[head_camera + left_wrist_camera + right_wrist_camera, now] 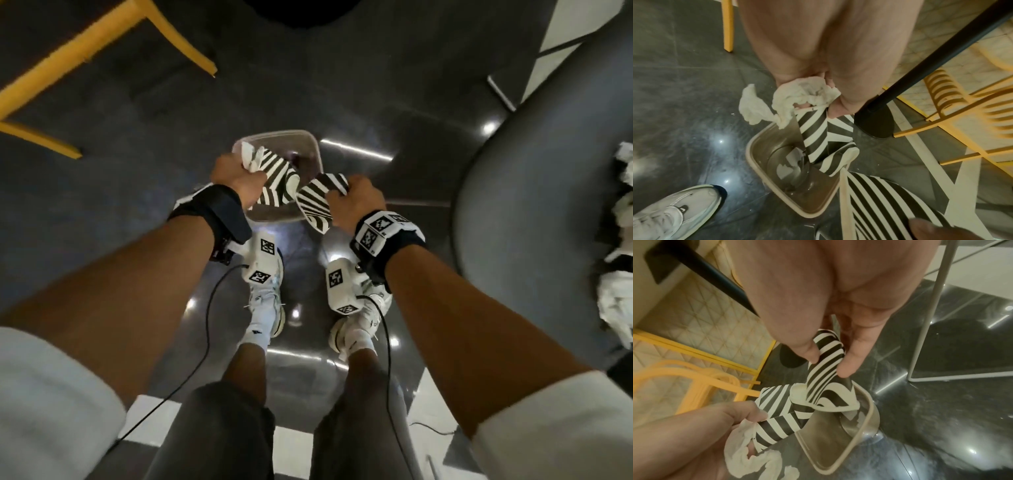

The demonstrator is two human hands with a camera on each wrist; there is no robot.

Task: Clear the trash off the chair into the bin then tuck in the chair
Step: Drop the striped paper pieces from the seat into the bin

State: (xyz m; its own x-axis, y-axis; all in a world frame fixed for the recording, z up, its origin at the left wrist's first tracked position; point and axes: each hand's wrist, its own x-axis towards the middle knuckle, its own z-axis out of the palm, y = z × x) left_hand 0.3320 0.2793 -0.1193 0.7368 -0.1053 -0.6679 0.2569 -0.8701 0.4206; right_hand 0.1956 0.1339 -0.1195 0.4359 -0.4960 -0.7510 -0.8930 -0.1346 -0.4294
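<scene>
Both my hands hang over a small beige bin on the dark floor. My left hand grips a black-and-white striped paper cup together with a crumpled white tissue. In the left wrist view the tissue dangles over the bin rim and the cup points into it. My right hand pinches a second, flattened striped cup between thumb and fingers, above the bin. The grey chair seat lies to the right, with white tissue trash on it.
Yellow chair legs stand at the upper left. A black table leg with a round base is just beyond the bin. A white metal frame stands to the right. My white shoes are right behind the bin, which holds some paper scraps.
</scene>
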